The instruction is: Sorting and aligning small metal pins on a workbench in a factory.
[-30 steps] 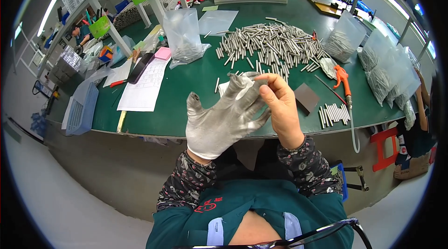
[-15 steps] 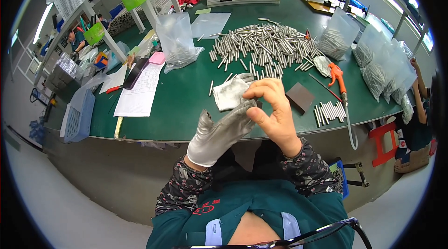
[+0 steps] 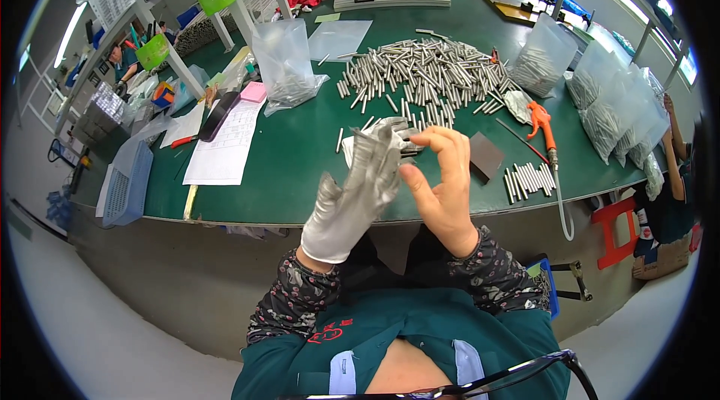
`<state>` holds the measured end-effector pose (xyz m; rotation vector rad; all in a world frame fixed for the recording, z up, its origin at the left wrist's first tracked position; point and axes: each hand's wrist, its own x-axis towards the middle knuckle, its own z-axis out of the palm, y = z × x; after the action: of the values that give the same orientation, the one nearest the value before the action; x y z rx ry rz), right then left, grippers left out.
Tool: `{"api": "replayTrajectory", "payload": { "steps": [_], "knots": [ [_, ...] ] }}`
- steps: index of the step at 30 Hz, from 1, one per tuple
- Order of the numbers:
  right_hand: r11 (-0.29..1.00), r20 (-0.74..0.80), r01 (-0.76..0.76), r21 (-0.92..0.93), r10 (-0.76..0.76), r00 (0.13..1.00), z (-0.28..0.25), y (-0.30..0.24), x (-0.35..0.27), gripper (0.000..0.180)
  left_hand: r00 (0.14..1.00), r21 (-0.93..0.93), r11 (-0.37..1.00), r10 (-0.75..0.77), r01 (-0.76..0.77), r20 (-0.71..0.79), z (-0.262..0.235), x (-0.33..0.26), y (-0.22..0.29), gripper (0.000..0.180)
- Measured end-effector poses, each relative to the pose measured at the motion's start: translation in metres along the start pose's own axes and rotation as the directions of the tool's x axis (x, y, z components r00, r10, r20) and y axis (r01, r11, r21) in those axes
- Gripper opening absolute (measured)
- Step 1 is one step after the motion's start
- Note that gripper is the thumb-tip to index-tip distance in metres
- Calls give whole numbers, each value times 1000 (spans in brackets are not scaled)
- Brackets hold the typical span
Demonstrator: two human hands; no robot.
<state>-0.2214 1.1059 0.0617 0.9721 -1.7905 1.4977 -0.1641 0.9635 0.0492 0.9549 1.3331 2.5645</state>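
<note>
While the white glove sits half-pulled on the left hand above the green desk edge, the bare right hand has its fingers pinching the glove's fingertips. Pile of metal rods behind, orange air gun to the right.

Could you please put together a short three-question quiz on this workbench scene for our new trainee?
1. True or false: the left hand wears a white glove, while the right hand is bare.
2. What lies piled on the green table beyond the hands? A) metal rods B) wooden blocks C) glass jars
3. Fill in: the orange-handled tool lies to the person's ____ of the hands.

Key
1. True.
2. A: a wide heap of metal rods.
3. Right, just above a small row of rods near the table edge.
</note>
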Motion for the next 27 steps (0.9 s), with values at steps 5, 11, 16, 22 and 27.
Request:
{"api": "replayTrajectory", "payload": {
  "steps": [5,11,16,22,27],
  "knots": [
    [985,409,151,81,-171,896,11,-23,-28,44,985,-43,996,72,-79,-154,-6,6,-7,63],
    [980,424,196,44,-196,884,22,-23,-35,31,929,-67,980,155,-187,-335,-10,13,-9,58],
    [894,623,168,416,-415,663,26,-37,-41,23,846,418,906,270,-62,-459,-5,20,-1,59],
    [888,618,161,431,-420,664,31,-42,-52,20,930,-124,992,-19,-29,-367,-40,17,14,59],
    [806,674,-434,402,60,736,31,-6,-64,21,911,-353,866,234,-354,-339,-8,33,23,71]
  ]
}}
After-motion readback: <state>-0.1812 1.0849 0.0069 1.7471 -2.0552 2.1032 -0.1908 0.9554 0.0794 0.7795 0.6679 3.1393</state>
